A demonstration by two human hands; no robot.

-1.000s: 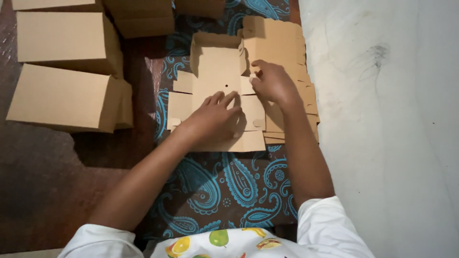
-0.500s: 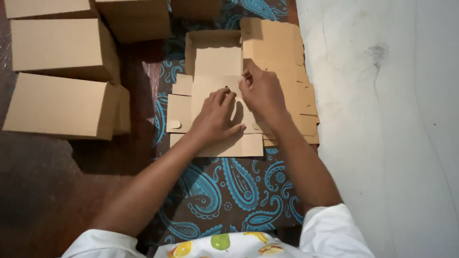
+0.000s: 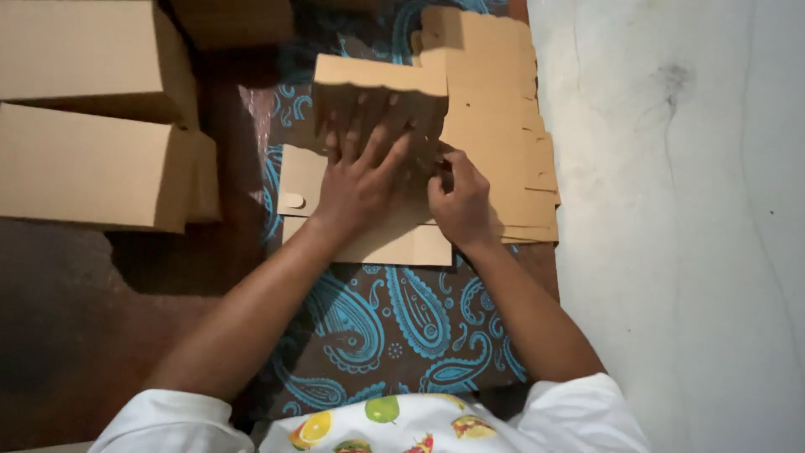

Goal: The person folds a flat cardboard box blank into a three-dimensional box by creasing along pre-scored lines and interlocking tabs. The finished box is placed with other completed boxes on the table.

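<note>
The wall (image 3: pixel 671 210), pale and stained, fills the right side and runs out of view at the top, right and bottom edges. The dark floor (image 3: pixel 75 335) on the left is dim, and its surface is hard to make out. Two made boxes (image 3: pixel 92 168) stand at the far left, one behind the other, both cut off by the left edge; a third box (image 3: pixel 235 21) at the top is mostly out of view. A paisley cloth (image 3: pixel 394 319), brown and blue, lies in the middle, and its far part is hidden under cardboard. A stack of flat blanks (image 3: pixel 503 126) lies at the far right of the cloth, close beside the wall, so there is little room on that side; more free floor is on the left, between cloth and boxes. The blank (image 3: pixel 377 243) in work lies in the middle, touching the stack, with its far flap (image 3: pixel 381 88) raised and casting shadow, so the fold under it is not clear. The left hand (image 3: pixel 360 180) presses flat on it with fingers spread toward the flap. The right hand (image 3: pixel 461 201) is curled at the right edge of the blank, seeming to pinch a small tab, but the fingertips are hidden.
</note>
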